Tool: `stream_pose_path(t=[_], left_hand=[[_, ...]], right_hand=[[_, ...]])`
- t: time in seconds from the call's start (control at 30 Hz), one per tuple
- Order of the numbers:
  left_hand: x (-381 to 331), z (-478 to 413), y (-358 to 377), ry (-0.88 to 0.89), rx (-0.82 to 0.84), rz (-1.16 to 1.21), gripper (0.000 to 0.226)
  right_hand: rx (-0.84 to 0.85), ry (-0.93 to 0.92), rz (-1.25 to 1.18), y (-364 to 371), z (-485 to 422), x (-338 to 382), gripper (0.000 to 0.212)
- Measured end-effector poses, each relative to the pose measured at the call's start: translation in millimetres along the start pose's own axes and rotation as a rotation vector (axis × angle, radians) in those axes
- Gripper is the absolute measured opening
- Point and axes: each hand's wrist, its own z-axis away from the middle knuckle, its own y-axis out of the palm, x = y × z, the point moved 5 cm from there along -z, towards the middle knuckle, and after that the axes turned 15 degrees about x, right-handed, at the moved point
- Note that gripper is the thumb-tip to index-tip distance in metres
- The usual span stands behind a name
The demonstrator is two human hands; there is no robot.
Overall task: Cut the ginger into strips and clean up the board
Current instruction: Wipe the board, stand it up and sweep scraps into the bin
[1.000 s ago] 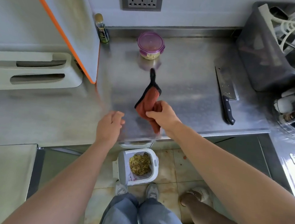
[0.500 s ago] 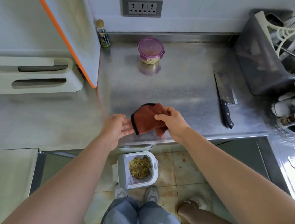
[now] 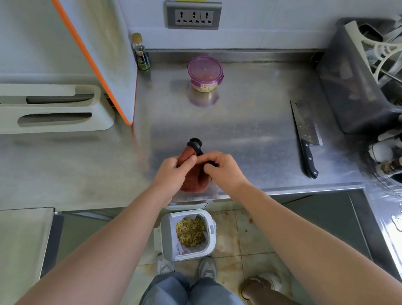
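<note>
Board (image 3: 87, 39): propped on edge, ten o'clock from cloth (image 3: 193, 177), orange edge running eleven to five. Cloth bunched over counter (image 3: 247, 132) front, gripped in curled fingers of left hand (image 3: 171, 174) and right hand (image 3: 223, 168); left nearer board.

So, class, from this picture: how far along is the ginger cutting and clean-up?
Looks done: the board stands propped at the left, and yellowish shreds lie in the bin. In hand: left hand and right hand grip the red cloth at the front edge of the counter. Probably left: the knife lies there, specks on its blade.
</note>
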Motion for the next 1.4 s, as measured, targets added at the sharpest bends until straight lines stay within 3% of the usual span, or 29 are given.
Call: stream_pose_path(t=[0.13, 0.2, 0.27, 0.4, 0.47, 0.53, 0.7, 0.83, 0.9, 0.97, 1.07, 1.17, 1.27, 1.4], left_hand=[[-10, 1, -7, 0.053, -0.138, -0.088, 0.024], [-10, 2, -8, 0.053, -0.160, -0.072, 0.025], [-7, 3, -11, 0.036, -0.177, -0.052, 0.025], [-2, 2, -12, -0.002, -0.155, -0.046, 0.032], [-1, 2, -13, -0.034, -0.145, -0.039, 0.036], [1, 0, -15, -0.090, -0.132, -0.089, 0.044], [0, -3, -20, -0.210, -0.062, -0.294, 0.055], [-3, -3, -10, -0.157, 0.151, -0.231, 0.034], [-1, -4, -7, -0.151, 0.226, -0.202, 0.021], [3, -6, -7, -0.165, 0.265, -0.175, 0.018], [5, -9, -6, -0.175, 0.271, -0.161, 0.015], [4, -15, -6, -0.172, 0.175, -0.034, 0.008], [2, -20, 3, -0.265, 0.258, 0.130, 0.008], [1, -29, 6, -0.334, 0.278, 0.166, 0.024]], right_hand=[[-0.331, -0.063, 0.058, -18, 6, 2, 0.035], [-0.418, -0.022, 0.055, -24, 6, -2, 0.032], [-0.354, 0.053, -0.060, -24, 3, -10, 0.040], [0.074, 0.212, -0.260, 2, -2, -23, 0.073], [0.176, 0.239, -0.229, 9, -1, -24, 0.066], [0.205, 0.247, -0.189, 11, -1, -23, 0.045], [0.061, 0.237, -0.109, 4, -5, -24, 0.017], [-0.088, 0.211, -0.201, -8, -6, -33, 0.034], [-0.018, 0.234, -0.301, -7, -7, -38, 0.040], [0.105, 0.290, -0.329, -1, -5, -39, 0.028], [0.126, 0.343, -0.287, 0, -3, -44, 0.025], [0.041, 0.271, -0.375, -3, -7, -45, 0.023], [-0.073, 0.215, -0.438, -12, -13, -46, 0.028], [-0.077, 0.252, -0.443, -26, -22, -49, 0.036]])
